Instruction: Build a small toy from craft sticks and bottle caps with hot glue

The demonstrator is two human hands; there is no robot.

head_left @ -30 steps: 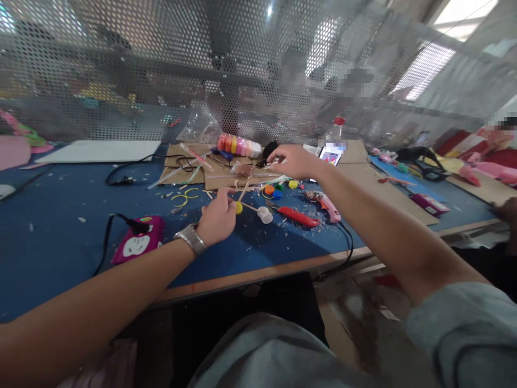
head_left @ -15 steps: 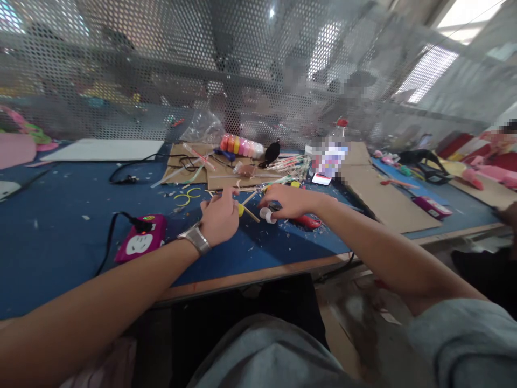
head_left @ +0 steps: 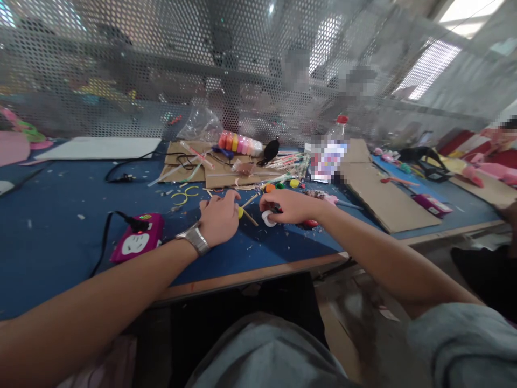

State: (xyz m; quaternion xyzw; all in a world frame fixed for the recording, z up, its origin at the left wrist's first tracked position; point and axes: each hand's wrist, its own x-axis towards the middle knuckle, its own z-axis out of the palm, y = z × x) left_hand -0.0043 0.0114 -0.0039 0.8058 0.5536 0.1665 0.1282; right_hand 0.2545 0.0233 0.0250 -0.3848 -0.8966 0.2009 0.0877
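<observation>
My left hand point(head_left: 219, 218), with a watch on its wrist, rests low over the blue table. Its fingers are curled at a small round yellow piece point(head_left: 240, 212), which they partly hide. Just right of that piece, a thin wooden stick point(head_left: 250, 217) lies slanted on the table. My right hand point(head_left: 291, 206) bends down with thumb and fingers closed on a small white round cap point(head_left: 267, 218). A red-handled tool point(head_left: 310, 223) lies partly hidden under this hand. Orange point(head_left: 269, 188) and yellow point(head_left: 294, 184) round pieces sit just behind it.
A magenta power strip point(head_left: 138, 237) with a plugged-in cord stands at left. Cardboard point(head_left: 226, 179), a pack of colored pots point(head_left: 240, 144) and many sticks lie at the back. A red-capped bottle point(head_left: 339, 129) stands behind, with more cardboard point(head_left: 388, 199) at right.
My right hand has lowered slightly toward me, uncovering the orange and green round pieces behind it. The white cap has turned in its fingers. My left hand stays nearly still.
</observation>
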